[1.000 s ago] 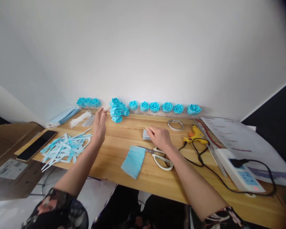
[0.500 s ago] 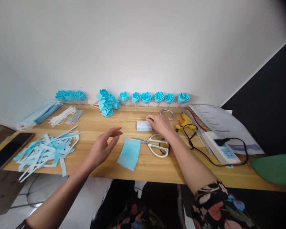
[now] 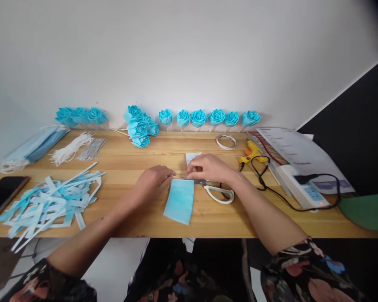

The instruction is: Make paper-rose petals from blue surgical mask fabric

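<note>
A light-blue rectangle of thin, cloth-like material (image 3: 179, 203) lies flat near the table's front edge. My left hand (image 3: 156, 181) is at its upper left corner, fingers pressed together; whether they pinch anything is hidden. Over the scissors' blades, near the upper right corner, my right hand (image 3: 209, 167) has its fingers curled in, and what is between them cannot be made out. White-handled scissors (image 3: 220, 195) lie partly under that hand. Behind it a folded pale-blue stack (image 3: 192, 157) shows only in part.
Blue fabric flowers (image 3: 198, 118) stand along the wall. To the left are cut strips (image 3: 55, 205), face masks (image 3: 34, 149), white cords (image 3: 71, 149) and a phone (image 3: 6, 195). At right are a wire ring (image 3: 226, 142), a yellow glue gun (image 3: 252, 152) and a power strip (image 3: 299, 191).
My left hand has moved right to the blue rectangle and its fingers have closed. My right hand has come nearer, from the folded stack to above the scissors. The head view has shifted slightly.
</note>
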Motion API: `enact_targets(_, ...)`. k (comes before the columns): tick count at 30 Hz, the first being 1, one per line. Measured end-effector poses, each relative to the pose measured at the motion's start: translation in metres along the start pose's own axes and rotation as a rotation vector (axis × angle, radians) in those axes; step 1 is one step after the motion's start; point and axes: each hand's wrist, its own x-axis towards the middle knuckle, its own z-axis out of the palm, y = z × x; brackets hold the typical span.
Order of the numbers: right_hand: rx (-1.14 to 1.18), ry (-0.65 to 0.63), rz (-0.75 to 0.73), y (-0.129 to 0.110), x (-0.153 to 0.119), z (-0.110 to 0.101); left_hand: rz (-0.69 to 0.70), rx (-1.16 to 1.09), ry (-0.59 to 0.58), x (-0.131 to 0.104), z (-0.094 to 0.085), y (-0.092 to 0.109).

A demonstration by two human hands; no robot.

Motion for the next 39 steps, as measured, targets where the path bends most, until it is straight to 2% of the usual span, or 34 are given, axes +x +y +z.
enact_targets(6, -0.140, -0.045, -0.112, -0.012, 0.007, 0.022, -0.117, -0.093, -0.002, -0.002, 0.007, -0.009)
enact_targets(13, -0.230, -0.058, -0.127, -0.023, 0.008, 0.042, -0.097, -0.285, -0.034, -0.003, 0.010, -0.002)
enact_targets(15, -0.200, -0.015, -0.167, -0.024, 0.008, 0.042, -0.076, -0.310, -0.022, -0.006, 0.009, 0.001)
enact_targets(19, -0.064, 0.174, -0.205, -0.020, 0.007, 0.040, -0.066, -0.373, -0.030, -0.013, 0.008, 0.005)
enact_targets(23, 0.043, 0.294, -0.212, -0.015, 0.007, 0.040, -0.149, -0.416, -0.034, -0.011, 0.008, 0.008)
enact_targets(30, 0.019, 0.313, -0.191, -0.017, 0.005, 0.039, -0.206, -0.568, -0.010, -0.003, 0.009, 0.007)
enact_targets(34, 0.037, 0.326, -0.146, -0.020, 0.005, 0.036, -0.225, -0.573, 0.080, -0.003, 0.007, 0.007)
enact_targets(39, 0.193, 0.352, -0.080, -0.023, 0.005, 0.031, -0.212, -0.497, 0.179, -0.003, 0.004, 0.007)
